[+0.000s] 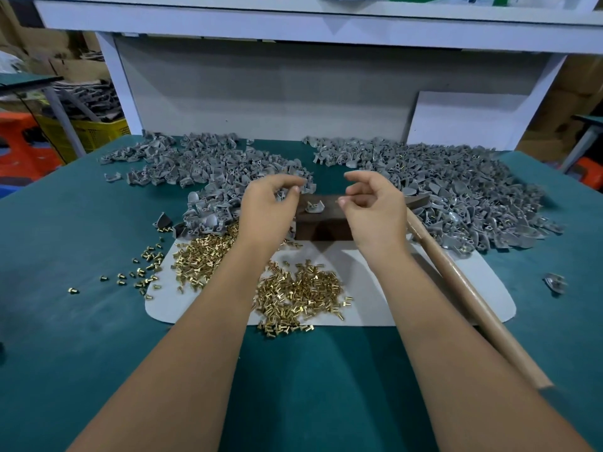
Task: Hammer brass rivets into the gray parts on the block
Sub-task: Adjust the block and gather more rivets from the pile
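Observation:
A dark block (326,223) stands mid-table at the far edge of a white mat (440,282). One gray part (315,207) lies on top of the block. My left hand (270,210) hovers just left of the block, fingers curled and apart, holding nothing I can see. My right hand (375,210) hovers over the block's right end, thumb and forefinger pinched on what looks like a tiny brass rivet (339,201). Loose brass rivets (300,295) are heaped on the mat beneath my forearms. The hammer (456,282) lies to the right, with its head behind my right hand.
Large piles of gray parts cover the table's back left (195,164) and back right (456,190). More rivets (146,265) are scattered on the green tabletop at the left. A single gray part (554,282) lies at the right. A white shelf frame (293,24) rises behind.

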